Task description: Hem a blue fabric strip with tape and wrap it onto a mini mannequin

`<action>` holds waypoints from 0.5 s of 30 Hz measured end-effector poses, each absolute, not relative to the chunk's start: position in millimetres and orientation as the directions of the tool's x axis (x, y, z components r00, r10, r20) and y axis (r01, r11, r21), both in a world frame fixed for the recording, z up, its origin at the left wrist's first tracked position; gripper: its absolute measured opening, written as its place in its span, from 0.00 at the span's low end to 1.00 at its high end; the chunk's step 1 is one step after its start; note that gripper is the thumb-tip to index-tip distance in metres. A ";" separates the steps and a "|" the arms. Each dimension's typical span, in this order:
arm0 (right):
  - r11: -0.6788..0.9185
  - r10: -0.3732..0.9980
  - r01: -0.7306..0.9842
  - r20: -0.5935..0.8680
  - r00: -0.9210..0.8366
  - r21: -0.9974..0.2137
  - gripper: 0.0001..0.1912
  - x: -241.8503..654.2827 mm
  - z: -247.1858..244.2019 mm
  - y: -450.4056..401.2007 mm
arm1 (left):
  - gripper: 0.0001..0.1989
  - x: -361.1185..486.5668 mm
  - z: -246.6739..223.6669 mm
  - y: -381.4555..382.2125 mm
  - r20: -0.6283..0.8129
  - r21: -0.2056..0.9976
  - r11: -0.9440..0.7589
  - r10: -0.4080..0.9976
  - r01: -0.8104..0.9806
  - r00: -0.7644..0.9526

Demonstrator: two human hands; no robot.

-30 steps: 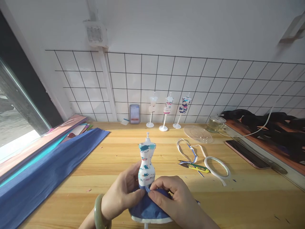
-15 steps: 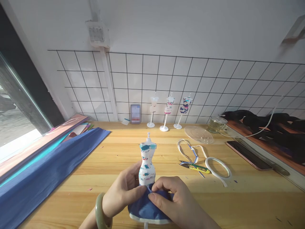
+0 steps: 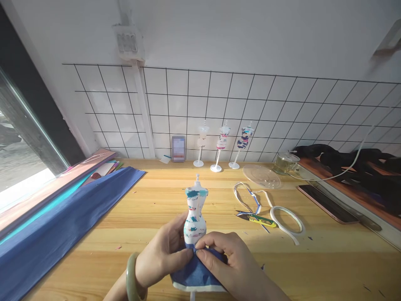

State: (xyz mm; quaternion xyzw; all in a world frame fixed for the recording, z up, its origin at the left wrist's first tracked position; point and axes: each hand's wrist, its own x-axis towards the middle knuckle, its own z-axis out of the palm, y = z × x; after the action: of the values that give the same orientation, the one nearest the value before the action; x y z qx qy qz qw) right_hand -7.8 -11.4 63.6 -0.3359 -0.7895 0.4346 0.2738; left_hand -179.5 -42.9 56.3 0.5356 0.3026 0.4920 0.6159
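Note:
A small white dress form (image 3: pixel 195 221) with teal and pink patches stands upright near the front of the table. Blue fabric with a white lower edge, a skirt (image 3: pixel 196 274), is wrapped around its lower part. My left hand (image 3: pixel 166 251), with a pale green bangle at the wrist, closes around the form's hip from the left, its thumb pressed on the skirt's top edge. From the right, my right hand (image 3: pixel 225 257) pinches the blue fabric at the waist between thumb and forefinger, close beside the left thumb.
Three small dress forms (image 3: pixel 218 144) stand at the back beside a phone-like device (image 3: pixel 178 149). Right of centre lie yellow-green snips (image 3: pixel 258 220), a tape roll (image 3: pixel 272 217), a clear lid (image 3: pixel 261 176) and a dark phone (image 3: pixel 327 204). Blue fabric (image 3: pixel 62 225) covers the left side.
The dress form and skirt have shifted slightly to the right. The right fingers have moved a little upward, and the pinched fabric at the waist lies closer against the form.

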 end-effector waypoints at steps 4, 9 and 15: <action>0.400 0.779 0.292 0.154 -0.608 -0.869 0.07 -8.7 59.8 -11.7 | 0.22 -177.7 58.8 -41.6 0.157 0.965 -0.068 0.925 -0.255 0.347; 0.418 0.793 0.318 0.170 -0.585 -0.851 0.06 -9.0 57.1 -10.9 | 0.21 -175.2 58.9 -40.9 0.155 0.968 -0.067 0.917 -0.241 0.367; 0.469 0.802 0.371 0.211 -0.559 -0.801 0.05 -9.1 55.4 -12.7 | 0.26 -178.4 57.2 -43.5 0.146 0.959 -0.039 0.916 -0.280 0.374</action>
State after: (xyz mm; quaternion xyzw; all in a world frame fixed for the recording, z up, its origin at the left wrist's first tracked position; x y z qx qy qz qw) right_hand -9.1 -12.7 55.4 -0.3645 -0.8045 0.3639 0.2957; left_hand -178.4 -43.5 57.2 0.5412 0.2938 0.4760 0.6279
